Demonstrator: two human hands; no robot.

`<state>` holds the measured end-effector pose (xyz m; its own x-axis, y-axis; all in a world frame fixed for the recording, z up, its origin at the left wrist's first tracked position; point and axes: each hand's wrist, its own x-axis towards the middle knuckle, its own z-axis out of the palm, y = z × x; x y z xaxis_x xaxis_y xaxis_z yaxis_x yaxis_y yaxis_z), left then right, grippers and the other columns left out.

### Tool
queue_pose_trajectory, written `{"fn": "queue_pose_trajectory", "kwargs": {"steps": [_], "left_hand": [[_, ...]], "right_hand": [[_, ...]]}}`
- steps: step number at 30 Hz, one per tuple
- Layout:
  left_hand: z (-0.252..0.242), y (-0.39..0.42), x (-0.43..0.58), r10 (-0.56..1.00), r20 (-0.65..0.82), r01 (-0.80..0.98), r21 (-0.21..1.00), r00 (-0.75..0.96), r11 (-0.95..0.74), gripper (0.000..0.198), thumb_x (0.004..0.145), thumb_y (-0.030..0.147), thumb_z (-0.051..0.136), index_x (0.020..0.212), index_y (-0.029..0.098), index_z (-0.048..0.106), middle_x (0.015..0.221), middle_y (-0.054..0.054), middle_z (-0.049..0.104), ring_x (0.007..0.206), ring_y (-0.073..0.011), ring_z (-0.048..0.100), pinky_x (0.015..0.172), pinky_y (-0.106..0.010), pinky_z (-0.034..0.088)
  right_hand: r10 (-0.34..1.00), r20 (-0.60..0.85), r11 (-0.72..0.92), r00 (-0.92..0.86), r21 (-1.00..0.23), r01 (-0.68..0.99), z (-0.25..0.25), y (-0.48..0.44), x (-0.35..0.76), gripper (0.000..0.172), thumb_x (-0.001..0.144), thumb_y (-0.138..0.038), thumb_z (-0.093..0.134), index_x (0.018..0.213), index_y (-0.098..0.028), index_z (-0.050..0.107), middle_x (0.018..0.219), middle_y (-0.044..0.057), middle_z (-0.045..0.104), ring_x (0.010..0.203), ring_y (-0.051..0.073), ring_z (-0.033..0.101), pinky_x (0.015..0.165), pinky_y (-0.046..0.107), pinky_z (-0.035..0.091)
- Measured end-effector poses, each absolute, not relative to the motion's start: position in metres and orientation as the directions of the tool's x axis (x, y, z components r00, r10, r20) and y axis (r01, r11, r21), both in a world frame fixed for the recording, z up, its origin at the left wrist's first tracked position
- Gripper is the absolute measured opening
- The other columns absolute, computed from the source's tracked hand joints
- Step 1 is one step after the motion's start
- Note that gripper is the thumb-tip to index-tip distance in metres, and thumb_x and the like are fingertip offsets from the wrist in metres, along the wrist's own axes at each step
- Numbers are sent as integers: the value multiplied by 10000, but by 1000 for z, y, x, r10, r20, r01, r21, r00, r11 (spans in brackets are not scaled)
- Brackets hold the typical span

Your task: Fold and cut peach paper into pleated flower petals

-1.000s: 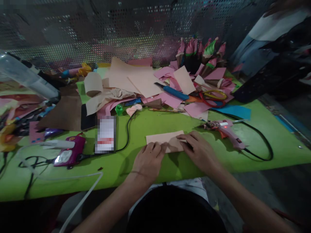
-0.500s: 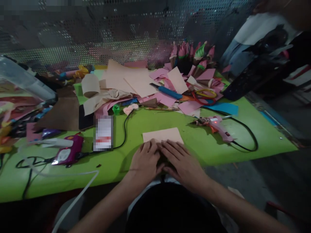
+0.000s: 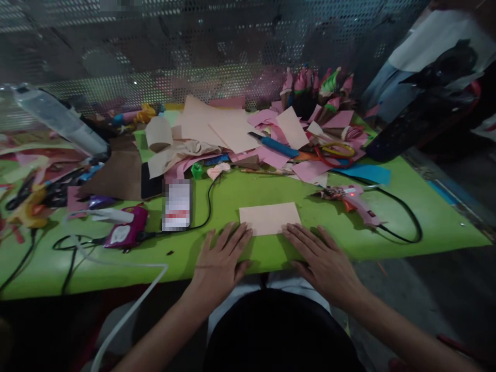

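- A peach paper (image 3: 270, 219) is lying flat on the near middle of the green surface (image 3: 238, 188).
- The left hand (image 3: 217, 266) is resting palm-down, fingers straight and slightly spread, gripping nothing, their tips touching the paper's near left corner.
- The right hand (image 3: 329, 268) is lying likewise at the near right corner, fingers outstretched and holding nothing.
- A pink glue gun (image 3: 358, 201) is lying to the right, a phone (image 3: 177, 205) to the left.

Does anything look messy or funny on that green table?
Yes: behind the small flat sheet, paper scraps lie heaped untidily, a blue-handled cutter on top. One tan piece looks odd: it's crumpled, not smooth.
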<state>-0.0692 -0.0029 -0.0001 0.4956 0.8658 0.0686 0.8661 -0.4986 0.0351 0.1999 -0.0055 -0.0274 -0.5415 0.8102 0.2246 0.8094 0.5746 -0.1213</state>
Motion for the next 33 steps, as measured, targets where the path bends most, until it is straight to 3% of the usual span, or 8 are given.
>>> {"fn": "queue_pose_trajectory", "kwargs": {"steps": [7,13,18,22,28,33], "left_hand": [[-3,-10,-75,877,92,877,55,471,-477,539,962,351,440,1484,250,352,1512,-40,453,1401,-268,381,1142,-557,271],[-5,-8,-77,877,106,879,40,468,-474,507,949,334,471,1447,248,426,1475,-66,501,1376,-279,416,1141,-569,273],[0,2,-56,892,123,891,79,436,-446,499,948,375,479,1416,201,467,1423,-113,545,1321,-291,471,1121,-565,314],[-1,11,-33,826,143,826,78,545,-558,584,964,406,440,1500,206,324,1547,-100,390,1414,-261,359,1153,-559,268],[-7,14,-27,820,115,818,73,561,-570,519,981,428,402,1468,251,380,1522,-91,433,1403,-251,385,1133,-598,276],[-6,12,-30,811,146,810,83,567,-581,524,986,458,380,1460,235,383,1525,-90,429,1410,-240,376,1139,-592,269]], "right_hand": [[805,226,578,-549,-86,812,-34,-6,203,648,974,-328,426,1554,-241,151,1527,82,421,1384,233,423,1154,505,238],[836,249,518,-490,-60,853,-36,-6,228,637,952,-423,479,1526,-250,263,1548,98,388,1416,272,371,1133,514,273],[849,267,497,-457,-105,862,-37,-7,232,679,958,-387,464,1547,-197,185,1514,126,438,1403,256,394,1132,504,293],[835,303,508,-459,-106,855,-40,-10,221,569,969,-293,427,1516,-217,287,1492,107,472,1384,245,426,1126,517,298],[830,335,503,-446,-105,858,-42,-20,243,462,974,-297,441,1431,-231,438,1425,91,554,1326,240,498,1100,497,326],[842,444,408,-306,-153,900,-28,-7,255,336,975,-294,440,1250,-205,612,1185,99,710,1125,251,638,973,452,444]]}}
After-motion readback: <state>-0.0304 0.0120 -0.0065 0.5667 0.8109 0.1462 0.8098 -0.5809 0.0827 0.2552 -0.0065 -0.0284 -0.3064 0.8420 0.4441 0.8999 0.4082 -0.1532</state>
